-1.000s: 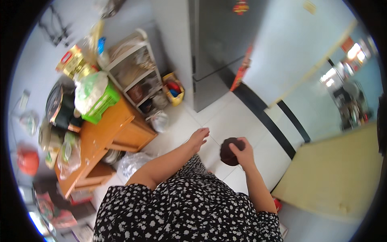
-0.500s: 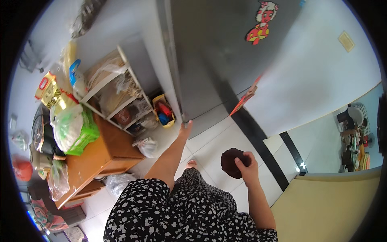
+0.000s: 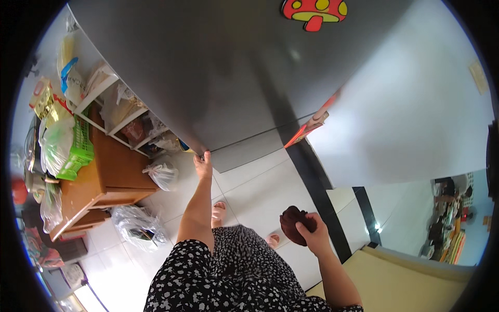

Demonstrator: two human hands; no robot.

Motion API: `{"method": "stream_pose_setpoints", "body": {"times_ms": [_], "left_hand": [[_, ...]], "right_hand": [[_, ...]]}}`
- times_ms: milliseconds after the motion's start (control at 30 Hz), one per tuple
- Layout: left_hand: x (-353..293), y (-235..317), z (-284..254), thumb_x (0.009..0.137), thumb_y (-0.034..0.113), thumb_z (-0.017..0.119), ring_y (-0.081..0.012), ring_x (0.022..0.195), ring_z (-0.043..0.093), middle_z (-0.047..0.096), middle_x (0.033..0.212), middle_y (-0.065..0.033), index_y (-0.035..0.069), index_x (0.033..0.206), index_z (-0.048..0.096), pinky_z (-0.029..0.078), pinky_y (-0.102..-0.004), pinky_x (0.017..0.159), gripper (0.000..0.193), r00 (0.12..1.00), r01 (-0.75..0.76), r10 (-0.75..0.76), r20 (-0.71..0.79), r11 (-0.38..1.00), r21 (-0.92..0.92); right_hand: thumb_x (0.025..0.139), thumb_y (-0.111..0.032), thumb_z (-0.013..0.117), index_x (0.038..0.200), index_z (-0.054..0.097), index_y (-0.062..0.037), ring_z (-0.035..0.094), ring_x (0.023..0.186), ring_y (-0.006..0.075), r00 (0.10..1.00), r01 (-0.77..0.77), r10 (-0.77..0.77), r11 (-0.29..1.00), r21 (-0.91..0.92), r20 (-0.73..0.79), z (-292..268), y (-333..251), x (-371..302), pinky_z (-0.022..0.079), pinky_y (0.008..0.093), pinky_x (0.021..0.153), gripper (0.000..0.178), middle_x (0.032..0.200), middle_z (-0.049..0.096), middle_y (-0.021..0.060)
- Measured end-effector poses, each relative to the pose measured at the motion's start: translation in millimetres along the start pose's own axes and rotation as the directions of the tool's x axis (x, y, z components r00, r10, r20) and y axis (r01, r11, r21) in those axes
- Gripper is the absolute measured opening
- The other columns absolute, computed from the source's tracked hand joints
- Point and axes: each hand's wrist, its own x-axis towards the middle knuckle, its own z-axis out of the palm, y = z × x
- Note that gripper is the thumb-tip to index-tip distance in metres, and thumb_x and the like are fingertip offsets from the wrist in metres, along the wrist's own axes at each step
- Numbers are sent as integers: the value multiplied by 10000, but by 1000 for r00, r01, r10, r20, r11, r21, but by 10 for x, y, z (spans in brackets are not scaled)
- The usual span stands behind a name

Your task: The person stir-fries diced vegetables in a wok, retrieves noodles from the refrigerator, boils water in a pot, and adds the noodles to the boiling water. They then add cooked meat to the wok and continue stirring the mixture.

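My left hand (image 3: 203, 165) reaches forward, its fingers closed around the lower left corner of a dark grey refrigerator door (image 3: 208, 88). A red and yellow mushroom-shaped decoration (image 3: 314, 11) sits on the door's front. Below that door, past a seam, shows a lower grey panel (image 3: 249, 151). In my right hand (image 3: 315, 235), at waist height, is a dark brown round thing with a wavy rim (image 3: 294, 224); the thumb lies on its near face and the other fingers are mostly hidden behind it. It is held apart from the door.
On the left are a white shelf rack (image 3: 112, 125) with bagged goods and a brown wooden cabinet (image 3: 125, 164) carrying a green basket (image 3: 78, 151). Plastic bags (image 3: 138, 226) lie on the tiled floor. Orange-red papers (image 3: 312, 125) stick out at right. A cream surface (image 3: 395, 281) is at lower right.
The refrigerator door now looks larger, and its left edge slants across the shelf rack, covering more of it. My left hand stays on the corner. My right hand still holds the brown thing.
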Motion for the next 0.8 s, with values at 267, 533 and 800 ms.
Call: {"method": "stream_pose_setpoints", "body": {"times_ms": [267, 533, 800], "left_hand": [[-251, 289, 44, 876, 637, 476, -379, 1084, 516, 527, 1195, -252, -65, 1200, 490, 396, -431, 939, 774, 968, 49, -20, -248, 993, 110], [-2349, 1074, -180, 895, 666, 397, -346, 1359, 325, 369, 1453, -193, 10, 1433, 303, 251, -377, 1108, 854, 867, 391, -483, 120, 810, 437], [-3830, 497, 546, 831, 655, 575, -191, 923, 543, 602, 1016, -83, -3, 1195, 505, 434, -346, 826, 755, 604, 646, -548, 579, 762, 47]], "right_hand": [[810, -176, 724, 1009, 555, -5, 599, 863, 169, 981, -189, 192, 971, 148, -5, -467, 729, -55, 487, 313, 776, 313, 920, 642, 102], [802, -196, 729, 1025, 553, 0, 613, 866, 222, 993, -26, 34, 997, 75, -110, -630, 797, 207, 488, 336, 788, 345, 925, 636, 137], [798, -45, 689, 978, 507, -35, 522, 830, 176, 828, 539, -560, 808, 239, 26, -415, 329, 584, 435, 287, 758, 256, 899, 523, 69]]}}
